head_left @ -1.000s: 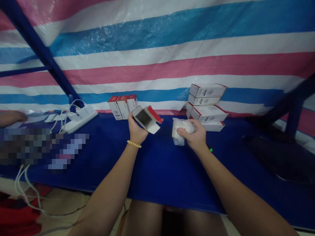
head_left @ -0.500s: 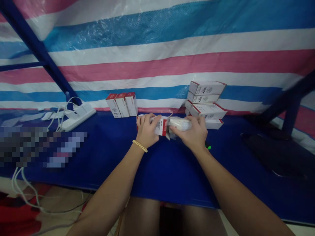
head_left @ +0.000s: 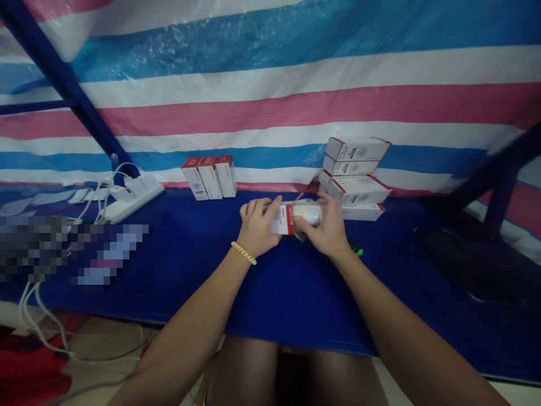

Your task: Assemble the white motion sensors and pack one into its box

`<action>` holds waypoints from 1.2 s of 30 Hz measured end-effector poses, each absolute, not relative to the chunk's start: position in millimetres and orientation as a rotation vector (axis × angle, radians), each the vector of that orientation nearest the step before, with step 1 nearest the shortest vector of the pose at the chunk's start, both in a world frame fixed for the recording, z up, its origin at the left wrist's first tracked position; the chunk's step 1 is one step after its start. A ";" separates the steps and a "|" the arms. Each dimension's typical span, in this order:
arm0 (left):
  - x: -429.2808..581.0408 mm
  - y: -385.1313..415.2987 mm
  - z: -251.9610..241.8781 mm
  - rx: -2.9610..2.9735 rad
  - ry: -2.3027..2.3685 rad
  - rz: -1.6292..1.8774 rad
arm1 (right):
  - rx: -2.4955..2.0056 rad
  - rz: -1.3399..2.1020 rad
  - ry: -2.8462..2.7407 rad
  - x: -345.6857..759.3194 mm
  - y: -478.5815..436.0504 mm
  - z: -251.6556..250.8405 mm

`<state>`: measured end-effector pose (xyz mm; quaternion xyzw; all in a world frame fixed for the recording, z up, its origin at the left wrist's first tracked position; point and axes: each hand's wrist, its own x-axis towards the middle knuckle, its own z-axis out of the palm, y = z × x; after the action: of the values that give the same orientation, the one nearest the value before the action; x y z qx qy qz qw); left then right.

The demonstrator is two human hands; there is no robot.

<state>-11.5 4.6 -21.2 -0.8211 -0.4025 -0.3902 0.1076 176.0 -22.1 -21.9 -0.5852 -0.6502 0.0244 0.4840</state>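
My left hand point(head_left: 259, 225) is wrapped round a white and red box point(head_left: 284, 220) marked "DETECTOR", lying on its side with its open end to the right. In my right hand point(head_left: 327, 225) is a white detector in a clear plastic bag point(head_left: 309, 214), thumb on the near side. The bagged detector lies in line with the box's open end, against it; how far it sits inside cannot be made out. A flap stands up at the box's mouth. Fingers of both hands are partly hidden behind what they hold.
Three upright boxes point(head_left: 210, 178) stand at the back left, and several boxes point(head_left: 357, 177) are stacked at the back right. A white power strip point(head_left: 135, 198) with cables lies left. Something black and green point(head_left: 355, 247) is beside my right wrist. A dark flat object point(head_left: 469, 270) lies right.
My right hand and the bagged detector have moved left toward the box, and less of the detector shows. My left hand and the box have shifted slightly right.
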 end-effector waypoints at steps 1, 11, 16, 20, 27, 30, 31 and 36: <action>-10.9 4.5 -21.3 -2.430 -1.181 -1.149 | -1.359 0.099 -1.599 175.8 -21.6 -23.3; -8.3 6.0 -23.4 -2.348 -1.255 -1.252 | -1.124 0.379 -1.488 146.6 -33.6 -27.0; -12.7 12.9 -23.8 -2.290 -1.319 -1.354 | -1.131 0.243 -1.731 153.0 -36.5 -18.0; -17.3 21.7 -25.0 -2.194 -1.405 -1.523 | -1.467 0.051 -1.457 187.5 -18.6 -15.2; -22.8 30.4 -31.0 -2.243 -1.290 -1.770 | -2.172 0.186 -1.714 210.3 -9.4 -14.1; -21.8 29.4 -31.1 -2.266 -1.120 -1.897 | -2.235 0.159 -1.736 204.6 -12.0 -11.2; -21.1 28.7 -30.8 -2.279 -1.077 -1.922 | -2.255 0.160 -1.739 203.7 -11.5 -10.5; -18.2 24.8 -30.8 -2.340 -1.063 -1.901 | -2.348 0.280 -1.801 206.5 0.5 -9.6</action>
<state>-18.2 24.8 -30.8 -0.7316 -0.3323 -0.5946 -0.0276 206.5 0.5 -9.6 -0.7872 -0.6036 0.0940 0.0844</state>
